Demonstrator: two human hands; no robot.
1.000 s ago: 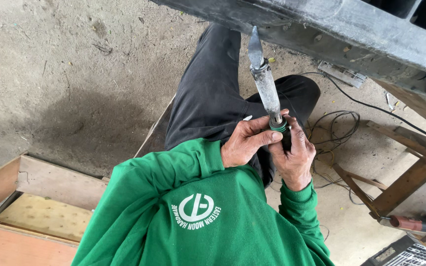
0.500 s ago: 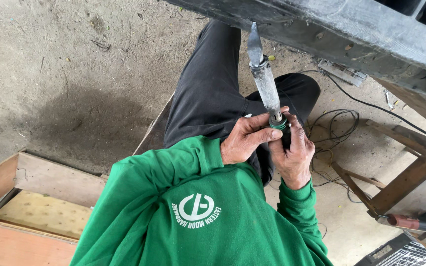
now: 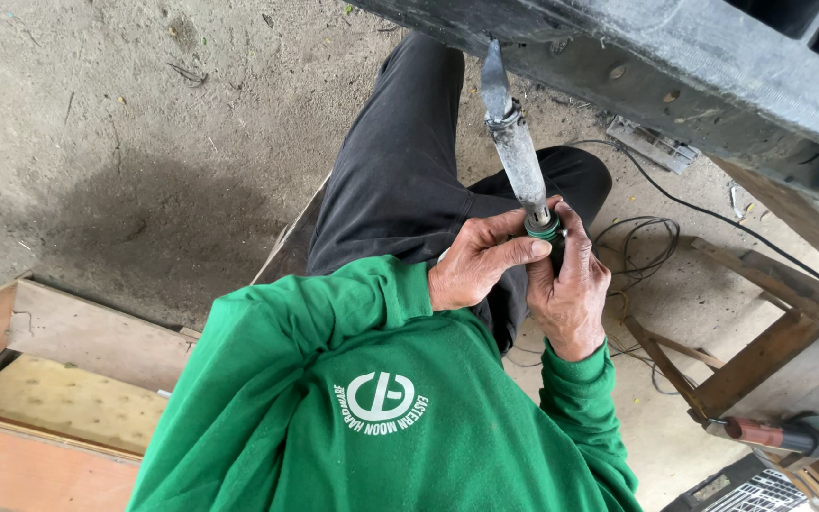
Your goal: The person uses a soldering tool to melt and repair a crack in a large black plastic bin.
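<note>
I sit with my black-trousered legs (image 3: 400,180) stretched over the dirt floor, green sleeves in front of me. Both hands hold a long grey metal tool (image 3: 516,156) with a pointed blade tip that points away from me. My left hand (image 3: 479,258) pinches the green collar (image 3: 542,228) at the tool's base with thumb and fingers. My right hand (image 3: 573,296) wraps around the lower end beneath the collar, so that end is hidden.
A dark heavy metal beam (image 3: 713,76) crosses the top right just beyond the blade tip. Wooden boards (image 3: 78,341) lie at lower left. A wooden frame (image 3: 760,356), a coiled black cable (image 3: 646,237) and a red-handled tool (image 3: 770,434) are on the right.
My left fingers have shifted slightly on the green collar. The tool and my right hand stay where they were.
</note>
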